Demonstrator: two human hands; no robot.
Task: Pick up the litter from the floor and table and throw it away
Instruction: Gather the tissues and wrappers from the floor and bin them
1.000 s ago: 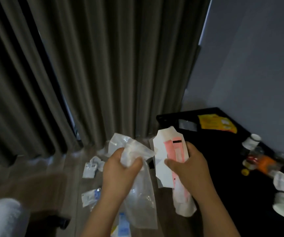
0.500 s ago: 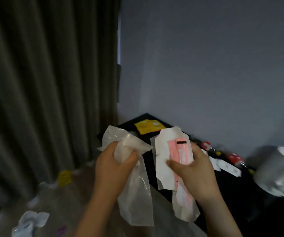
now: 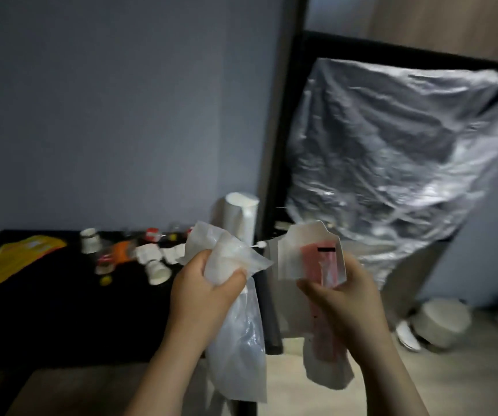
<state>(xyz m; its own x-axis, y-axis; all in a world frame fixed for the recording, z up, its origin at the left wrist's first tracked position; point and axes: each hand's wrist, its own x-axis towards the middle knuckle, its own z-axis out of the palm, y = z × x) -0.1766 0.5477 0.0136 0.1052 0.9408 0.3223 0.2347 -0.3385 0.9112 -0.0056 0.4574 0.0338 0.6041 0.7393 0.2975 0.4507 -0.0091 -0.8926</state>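
My left hand (image 3: 204,288) grips a crumpled clear plastic bag (image 3: 235,331) that hangs down below the fist. My right hand (image 3: 342,298) holds a white and pink paper wrapper (image 3: 307,258) together with a clear plastic piece hanging under it. Both hands are at chest height, side by side and apart. A large grey plastic bag (image 3: 392,157) hangs open on a black frame ahead to the right. Litter lies on the black table (image 3: 46,310) at the left: several small white cups (image 3: 157,270), an orange wrapper (image 3: 121,250) and a yellow packet (image 3: 16,258).
A tall white roll (image 3: 238,217) stands at the table's right end beside a dark post (image 3: 277,130). White bowls or lids (image 3: 440,321) lie on the wooden floor at the lower right. A grey wall runs behind the table.
The view has swung right, from the curtain and the floor litter to the table and the hanging grey bag. Both hands keep the same hold on their litter.
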